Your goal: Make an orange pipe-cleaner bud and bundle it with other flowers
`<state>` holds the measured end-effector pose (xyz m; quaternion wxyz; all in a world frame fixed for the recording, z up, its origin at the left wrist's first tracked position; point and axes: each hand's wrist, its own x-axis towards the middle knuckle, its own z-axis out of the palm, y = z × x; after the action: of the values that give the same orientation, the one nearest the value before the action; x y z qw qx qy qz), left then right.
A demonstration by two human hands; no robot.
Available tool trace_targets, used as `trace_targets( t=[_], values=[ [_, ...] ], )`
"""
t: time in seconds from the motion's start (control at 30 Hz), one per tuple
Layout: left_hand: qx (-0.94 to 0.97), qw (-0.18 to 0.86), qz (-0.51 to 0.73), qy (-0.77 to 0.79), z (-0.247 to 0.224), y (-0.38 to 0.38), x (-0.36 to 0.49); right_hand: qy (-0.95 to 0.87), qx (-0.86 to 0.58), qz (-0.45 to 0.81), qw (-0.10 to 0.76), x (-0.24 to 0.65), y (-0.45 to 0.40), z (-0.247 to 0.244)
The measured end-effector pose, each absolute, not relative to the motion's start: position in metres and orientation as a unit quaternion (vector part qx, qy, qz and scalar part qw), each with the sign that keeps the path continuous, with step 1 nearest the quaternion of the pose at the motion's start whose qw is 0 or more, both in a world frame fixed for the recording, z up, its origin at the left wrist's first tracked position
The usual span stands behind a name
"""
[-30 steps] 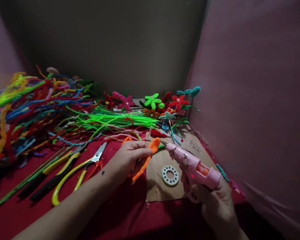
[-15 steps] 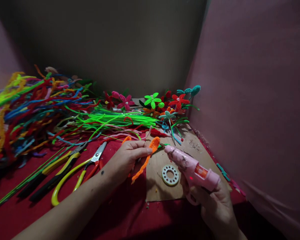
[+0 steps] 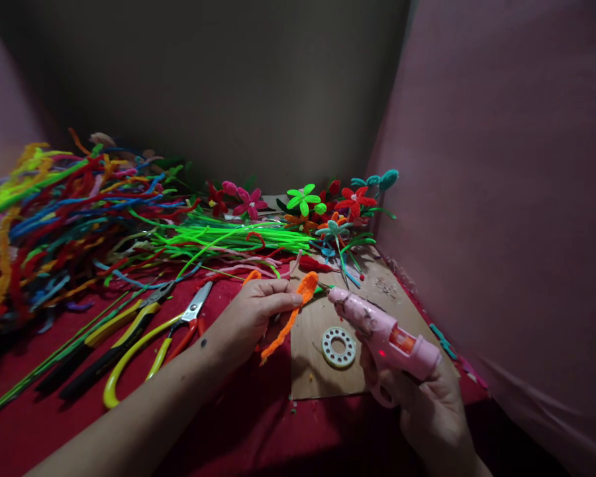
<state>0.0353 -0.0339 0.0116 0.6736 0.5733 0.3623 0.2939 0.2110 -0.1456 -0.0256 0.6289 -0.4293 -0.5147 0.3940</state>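
Observation:
Between the thumb and fingers of my left hand [image 3: 263, 311] is an orange pipe cleaner [image 3: 292, 318], bent into a loop at its top with a tail hanging down. My right hand [image 3: 434, 404] is wrapped round a pink glue gun [image 3: 377, 324] whose small red light is lit. The gun's nozzle points left and sits close beside the orange loop; whether they touch I cannot tell. Below the nozzle, a pale ring with holes [image 3: 338, 348] lies on a brown board [image 3: 328, 387].
To the left lie yellow-handled scissors [image 3: 173, 331] and yellow-and-black pliers [image 3: 114, 338] on red cloth [image 3: 218, 424]. Behind them spread a heap of coloured pipe cleaners [image 3: 69, 212] and a green bundle [image 3: 238, 237]. Several fuzzy flowers [image 3: 302, 199] stand along the back, near a pink wall [image 3: 501, 199].
The glue gun in my right hand has shifted very slightly right, its nozzle a touch farther from the orange loop. My left hand has hardly moved.

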Motion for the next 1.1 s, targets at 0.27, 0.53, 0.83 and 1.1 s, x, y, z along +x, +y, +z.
trace_targets(
  t=[0.27, 0.53, 0.83, 1.1],
  values=[
    [0.562, 0.671, 0.3, 0.378, 0.013, -0.034, 0.037, -0.518, -0.39, 0.434, 0.625, 0.213, -0.148, -0.028],
    [0.554, 0.679, 0.305, 0.372, 0.01, -0.033, 0.036, -0.504, -0.402, 0.429, 0.632, 0.21, -0.149, -0.03],
    [0.552, 0.683, 0.298, 0.374, 0.009, -0.032, 0.036, -0.518, -0.413, 0.436, 0.609, 0.218, -0.151, -0.037],
    [0.549, 0.687, 0.296, 0.372, 0.009, -0.033, 0.036, -0.507, -0.397, 0.424, 0.637, 0.21, -0.149, -0.026]
  ],
)
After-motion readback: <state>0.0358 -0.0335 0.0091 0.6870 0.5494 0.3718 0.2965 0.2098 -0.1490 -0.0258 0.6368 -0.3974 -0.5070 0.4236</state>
